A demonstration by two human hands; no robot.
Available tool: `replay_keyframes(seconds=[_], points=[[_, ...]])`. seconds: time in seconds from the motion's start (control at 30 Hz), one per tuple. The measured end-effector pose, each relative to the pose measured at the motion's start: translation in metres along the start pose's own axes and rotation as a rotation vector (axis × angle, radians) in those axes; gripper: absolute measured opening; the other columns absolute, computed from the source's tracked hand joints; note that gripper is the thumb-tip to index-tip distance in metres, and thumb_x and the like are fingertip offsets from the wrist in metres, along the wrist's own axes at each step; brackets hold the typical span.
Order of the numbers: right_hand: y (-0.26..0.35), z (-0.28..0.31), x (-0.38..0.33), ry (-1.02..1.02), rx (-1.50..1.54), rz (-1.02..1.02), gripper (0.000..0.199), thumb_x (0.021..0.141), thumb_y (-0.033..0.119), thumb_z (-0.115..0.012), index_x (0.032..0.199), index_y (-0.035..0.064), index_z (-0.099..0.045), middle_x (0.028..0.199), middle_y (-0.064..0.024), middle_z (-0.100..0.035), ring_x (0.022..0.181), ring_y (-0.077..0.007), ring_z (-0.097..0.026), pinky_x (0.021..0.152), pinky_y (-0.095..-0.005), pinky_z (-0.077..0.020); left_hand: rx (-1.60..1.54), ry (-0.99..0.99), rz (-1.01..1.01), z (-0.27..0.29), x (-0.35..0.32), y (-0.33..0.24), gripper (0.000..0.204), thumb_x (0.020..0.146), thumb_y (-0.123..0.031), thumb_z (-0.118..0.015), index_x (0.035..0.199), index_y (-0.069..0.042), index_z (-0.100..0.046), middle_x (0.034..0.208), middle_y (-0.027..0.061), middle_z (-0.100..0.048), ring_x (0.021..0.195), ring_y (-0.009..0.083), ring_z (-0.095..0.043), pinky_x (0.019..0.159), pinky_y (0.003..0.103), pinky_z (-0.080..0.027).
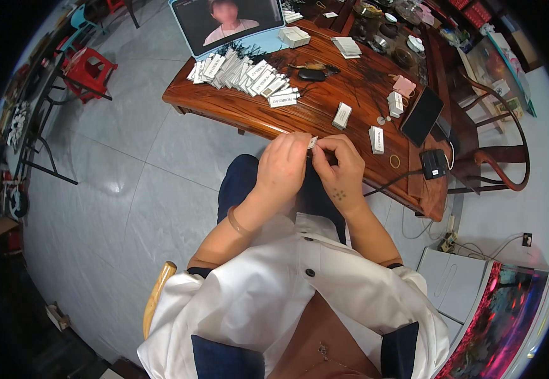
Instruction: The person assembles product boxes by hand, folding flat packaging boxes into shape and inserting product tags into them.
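Note:
At the table's front edge, my left hand [284, 161] and my right hand [341, 165] meet over my lap. Both have their fingers pinched on a small white card [312, 143], mostly covered by the fingertips. Just beyond my right hand stands a small stack of white printed cards [343, 116]. A second upright stack [377, 140] is to its right. Farther left on the table lies a loose, spread heap of white printed cards [243, 74], with thin black strands [249, 49] behind it.
The wooden table [325, 98] also bears a tablet [230, 25], a black rounded object [311, 75], a dark phone [422, 117], a black adapter [434, 164] with cables and a rubber band [394, 162]. A wooden chair [502, 158] stands right, a red stool [90, 71] far left.

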State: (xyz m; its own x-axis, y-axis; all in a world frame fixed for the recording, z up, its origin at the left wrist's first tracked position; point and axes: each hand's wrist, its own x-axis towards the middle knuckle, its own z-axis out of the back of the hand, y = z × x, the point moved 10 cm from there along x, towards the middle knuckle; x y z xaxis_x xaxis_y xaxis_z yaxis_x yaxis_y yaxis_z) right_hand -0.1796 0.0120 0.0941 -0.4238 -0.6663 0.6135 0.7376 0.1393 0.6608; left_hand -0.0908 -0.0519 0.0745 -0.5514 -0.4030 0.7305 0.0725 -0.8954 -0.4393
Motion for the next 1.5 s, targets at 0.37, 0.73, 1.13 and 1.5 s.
replay_keyframes(seconds=[0.37,0.73,1.13,1.5], points=[[-0.025,-0.013,-0.008,0.076,0.123,-0.237,0.01,0.081,0.003,-0.067,0.089,-0.0005,-0.061,0.08,-0.0106,-0.061,0.067,-0.0189,-0.06,0.061,-0.0282,-0.0486,0.028,-0.004,0.019,0.003,0.0,0.008,0.029,0.079,-0.003,-0.058,0.107,0.001,-0.054,0.097,0.0155,-0.06,0.089,0.0314,-0.059,0.077,0.04,-0.049],[-0.038,-0.022,-0.012,0.158,0.177,-0.369,0.011,0.085,0.009,-0.065,0.089,-0.0009,-0.061,0.079,-0.0111,-0.064,0.068,-0.0163,-0.06,0.062,-0.0282,-0.0478,-0.026,0.007,0.059,0.0,0.0,0.011,0.022,0.08,-0.003,-0.058,0.101,0.0,-0.054,0.093,0.0152,-0.059,0.085,0.0325,-0.058,0.074,0.041,-0.048],[-0.033,-0.016,-0.003,0.254,0.092,-0.3,0.014,0.089,0.014,-0.062,0.09,-0.0003,-0.062,0.075,-0.007,-0.064,0.061,-0.0146,-0.059,0.057,-0.0265,-0.0458,-0.283,0.18,0.262,-0.011,-0.003,0.025,0.014,0.095,-0.01,-0.049,0.102,-0.001,-0.056,0.088,0.0172,-0.06,0.08,0.0353,-0.059,0.069,0.04,-0.047],[-0.065,-0.028,-0.008,0.386,0.764,-0.656,0.018,0.088,0.011,-0.064,0.1,-0.0019,-0.065,0.089,-0.0045,-0.065,0.076,-0.0101,-0.059,0.066,-0.024,-0.0483,-0.848,0.389,0.331,-0.034,-0.014,0.02,0.018,0.096,-0.015,-0.048,0.098,-0.001,-0.059,0.083,0.0084,-0.063,0.068,0.0191,-0.058,0.066,0.031,-0.048]])
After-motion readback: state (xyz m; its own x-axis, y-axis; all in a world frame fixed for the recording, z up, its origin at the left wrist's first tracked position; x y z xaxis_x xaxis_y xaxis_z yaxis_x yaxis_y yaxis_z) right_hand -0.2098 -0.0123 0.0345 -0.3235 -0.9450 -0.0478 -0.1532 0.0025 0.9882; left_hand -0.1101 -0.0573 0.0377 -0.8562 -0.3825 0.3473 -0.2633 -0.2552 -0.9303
